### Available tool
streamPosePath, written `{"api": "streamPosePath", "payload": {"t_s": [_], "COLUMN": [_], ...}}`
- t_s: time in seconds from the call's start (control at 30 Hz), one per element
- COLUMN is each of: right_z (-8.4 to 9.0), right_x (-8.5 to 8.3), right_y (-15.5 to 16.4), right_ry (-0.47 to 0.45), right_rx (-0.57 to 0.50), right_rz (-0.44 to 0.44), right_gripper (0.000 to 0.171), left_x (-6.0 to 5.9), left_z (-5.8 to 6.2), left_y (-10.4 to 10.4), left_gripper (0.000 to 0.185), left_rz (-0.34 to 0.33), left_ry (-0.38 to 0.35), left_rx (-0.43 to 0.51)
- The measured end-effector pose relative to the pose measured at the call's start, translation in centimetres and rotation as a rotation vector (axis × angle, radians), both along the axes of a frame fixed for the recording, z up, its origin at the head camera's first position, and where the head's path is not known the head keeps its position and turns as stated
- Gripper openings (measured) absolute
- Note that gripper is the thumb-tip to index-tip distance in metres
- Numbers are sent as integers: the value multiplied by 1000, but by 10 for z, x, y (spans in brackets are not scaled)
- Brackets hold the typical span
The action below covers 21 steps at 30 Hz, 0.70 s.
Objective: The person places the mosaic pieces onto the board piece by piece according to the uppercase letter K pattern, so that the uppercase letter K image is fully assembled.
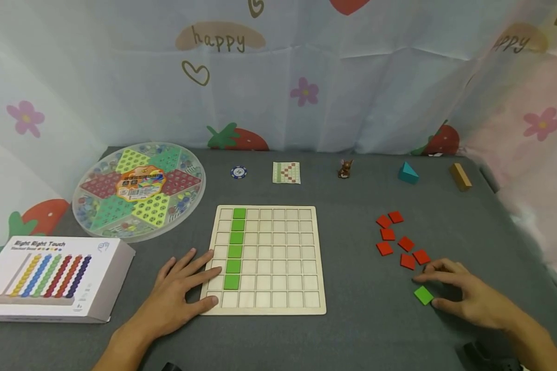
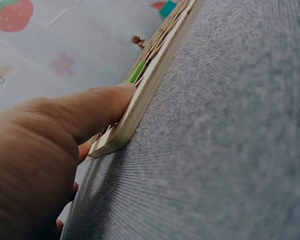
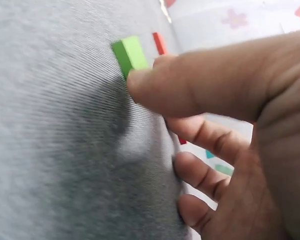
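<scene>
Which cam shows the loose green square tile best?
Right wrist: the loose green square tile looks largest there, its top and side faces both visible, though the right hand covers one end. Head shows its top face, smaller. Left wrist doesn't show it.

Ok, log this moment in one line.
left hand: rests on grid board | right hand: at loose green tile | red tiles: off board

Bare left forearm (image 1: 129, 337), bare right forearm (image 1: 529, 324), black wrist camera (image 1: 485, 356)
</scene>
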State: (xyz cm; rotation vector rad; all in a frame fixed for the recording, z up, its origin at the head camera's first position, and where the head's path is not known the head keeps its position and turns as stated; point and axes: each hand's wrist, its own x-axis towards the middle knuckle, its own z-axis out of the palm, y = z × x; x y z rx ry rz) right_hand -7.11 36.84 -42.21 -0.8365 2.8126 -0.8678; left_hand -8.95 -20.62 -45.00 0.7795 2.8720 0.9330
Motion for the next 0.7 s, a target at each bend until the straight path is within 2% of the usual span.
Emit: {"api": "streamPosePath", "payload": {"t_s": [0.2, 0.37, 0.53, 0.7], "right_z": [-8, -10, 0, 18], "right_x": [1, 2, 5, 7], "right_y": [-5, -11, -19, -32], "right_ry": [118, 180, 160, 174], "right_rx": [11, -3, -57, -122], "right_rz": [-23, -93, -162, -189], "right_gripper": [51, 47, 46, 45], "left_x": [-1, 0, 0, -1], "left_z": [0, 0, -1, 0], "left_y": [0, 0, 0, 1], "left_gripper": [55, 55, 54, 54], "left_rz": [-3, -4, -4, -1], "left_ry": [-10, -7, 9, 4], "left_rx": [-2, 2, 9, 10]}}
